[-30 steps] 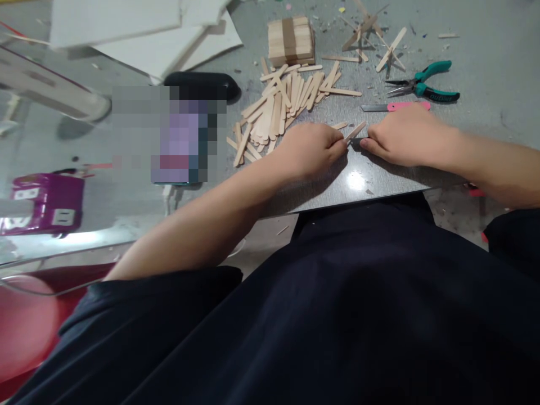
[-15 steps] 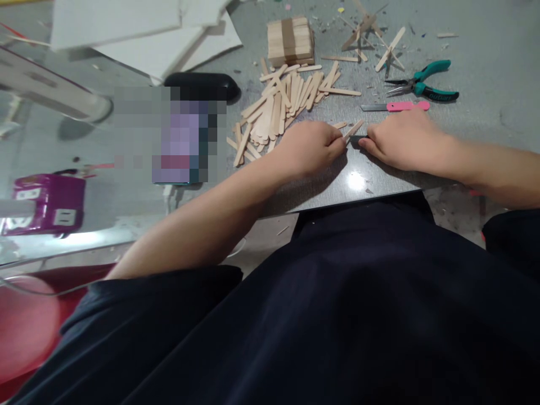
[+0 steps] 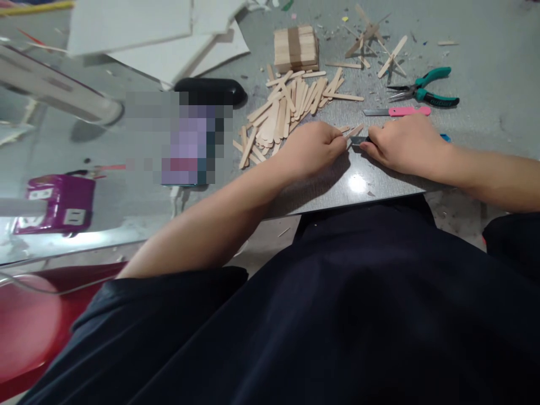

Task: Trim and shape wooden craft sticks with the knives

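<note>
Pinched in my left hand (image 3: 318, 147) is a wooden craft stick (image 3: 355, 131), its free end pointing right and away from me. My right hand (image 3: 403, 140) is closed around a utility knife (image 3: 359, 140). The blade shows left of the fingers, close to the stick; whether it touches, I cannot tell. A blue end of the knife shows past the hand, while the rest of its handle is covered. Just beyond my left hand lies a loose heap of craft sticks (image 3: 291, 107). A pink-handled knife (image 3: 396, 112) rests beyond my right hand.
Teal-handled pliers (image 3: 426, 89) lie at the right. Behind the heap stands a banded bundle of sticks (image 3: 296, 48), with crossed stick pieces (image 3: 367, 34) to its right. A black case (image 3: 211, 93), a blurred-out phone (image 3: 185, 140), white boards (image 3: 130, 28) and a purple box (image 3: 61, 202) occupy the left.
The view has shifted slightly, so the table things sit a little lower and farther right. More of the knife blade and its blue end now show. Both hands keep their hold.
</note>
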{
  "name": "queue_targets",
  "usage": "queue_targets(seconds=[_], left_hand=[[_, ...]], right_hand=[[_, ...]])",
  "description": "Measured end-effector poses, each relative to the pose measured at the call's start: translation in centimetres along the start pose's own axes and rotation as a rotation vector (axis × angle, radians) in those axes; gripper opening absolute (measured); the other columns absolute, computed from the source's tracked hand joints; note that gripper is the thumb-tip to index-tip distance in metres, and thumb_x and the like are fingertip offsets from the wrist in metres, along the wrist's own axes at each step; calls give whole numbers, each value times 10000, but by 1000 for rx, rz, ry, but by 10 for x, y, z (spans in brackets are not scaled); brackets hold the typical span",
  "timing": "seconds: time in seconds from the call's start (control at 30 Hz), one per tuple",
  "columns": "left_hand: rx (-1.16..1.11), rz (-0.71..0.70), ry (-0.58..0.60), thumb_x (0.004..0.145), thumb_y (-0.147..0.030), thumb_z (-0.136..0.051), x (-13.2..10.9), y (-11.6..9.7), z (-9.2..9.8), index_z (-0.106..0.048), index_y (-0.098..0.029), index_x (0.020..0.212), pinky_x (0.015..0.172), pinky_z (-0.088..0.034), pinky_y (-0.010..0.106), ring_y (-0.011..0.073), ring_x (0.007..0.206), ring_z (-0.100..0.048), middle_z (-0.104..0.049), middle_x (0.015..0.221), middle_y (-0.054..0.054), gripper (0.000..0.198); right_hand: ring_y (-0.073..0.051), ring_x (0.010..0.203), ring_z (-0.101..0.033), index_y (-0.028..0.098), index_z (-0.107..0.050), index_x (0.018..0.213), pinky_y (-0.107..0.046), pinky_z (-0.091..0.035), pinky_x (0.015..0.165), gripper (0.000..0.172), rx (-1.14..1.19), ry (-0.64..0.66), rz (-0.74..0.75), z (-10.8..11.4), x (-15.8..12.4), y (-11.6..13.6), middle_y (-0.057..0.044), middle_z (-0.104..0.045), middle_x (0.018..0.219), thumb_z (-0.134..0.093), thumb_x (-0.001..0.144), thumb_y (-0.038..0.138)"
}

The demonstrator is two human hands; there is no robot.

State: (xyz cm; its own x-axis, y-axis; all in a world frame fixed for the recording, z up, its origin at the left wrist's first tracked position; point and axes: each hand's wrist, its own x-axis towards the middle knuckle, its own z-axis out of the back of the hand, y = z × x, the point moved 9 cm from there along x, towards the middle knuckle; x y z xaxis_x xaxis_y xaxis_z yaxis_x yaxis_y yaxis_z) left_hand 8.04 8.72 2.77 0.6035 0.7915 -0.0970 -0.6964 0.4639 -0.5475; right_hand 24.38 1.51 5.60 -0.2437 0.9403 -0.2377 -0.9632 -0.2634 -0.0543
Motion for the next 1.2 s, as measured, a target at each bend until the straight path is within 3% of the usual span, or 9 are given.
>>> queue_targets(seconds=[0.17,0.37,0.53,0.63,0.8,0.93,1.07,1.2], left_hand=[[-177,-71,3,1109,-299,-616,4,2,3,-441,-281,646,695,-317,401,174,640,-424,-387,598,-7,495],[-473,-82,-10,1034,-273,-634,7,10,2,-477,-277,622,620,-264,384,145,580,-331,-398,606,5,441],[-578,-149,-40,1020,-330,-645,9,8,4,-423,-287,572,575,-253,387,149,565,-307,-373,585,8,502],[-581,-156,-71,1018,-306,-640,9,7,7,-393,-284,575,577,-265,363,137,558,-308,-339,569,-2,507],[-519,-135,-63,973,-234,-600,6,5,7,-470,-279,559,544,-275,356,135,526,-345,-429,544,7,436],[-436,-174,-124,978,-218,-597,3,-2,15,-535,-269,579,581,-335,354,147,554,-423,-487,548,0,407],[-397,-188,-150,1027,-207,-594,-1,-8,18,-667,-252,685,652,-422,349,157,595,-480,-535,575,-23,353],[-352,-197,-153,1059,-203,-594,-5,-12,17,-682,-249,726,697,-454,346,161,622,-497,-528,589,-37,348]], right_hand=[[-468,1266,-876,135,-814,1595,-496,-550,969,701,-43,-53,6,5,-1,3,-276,-926,1395,-326,1372,586],[-467,1213,-836,186,-819,1534,-472,-542,928,652,49,-148,-11,13,-1,-4,-252,-894,1339,-404,1343,652],[-437,1153,-814,177,-810,1441,-446,-500,900,577,107,-204,11,16,-3,-5,-244,-870,1298,-446,1337,613],[-423,1138,-806,158,-798,1392,-432,-470,887,553,130,-244,19,16,-2,-8,-249,-864,1269,-476,1339,604],[-401,1170,-791,198,-759,1276,-406,-492,887,520,319,-373,9,24,1,-28,-191,-816,1120,-530,1332,662],[-354,1044,-762,248,-728,1125,-415,-465,881,504,304,-295,50,22,7,-31,-136,-785,1022,-476,1350,622],[-258,815,-574,290,-515,854,-419,-359,794,678,603,-204,206,18,6,-16,-38,-585,777,-413,1356,734],[-230,771,-450,288,-466,826,-427,-332,766,755,773,-206,242,17,3,-12,-8,-463,723,-471,1326,854]])
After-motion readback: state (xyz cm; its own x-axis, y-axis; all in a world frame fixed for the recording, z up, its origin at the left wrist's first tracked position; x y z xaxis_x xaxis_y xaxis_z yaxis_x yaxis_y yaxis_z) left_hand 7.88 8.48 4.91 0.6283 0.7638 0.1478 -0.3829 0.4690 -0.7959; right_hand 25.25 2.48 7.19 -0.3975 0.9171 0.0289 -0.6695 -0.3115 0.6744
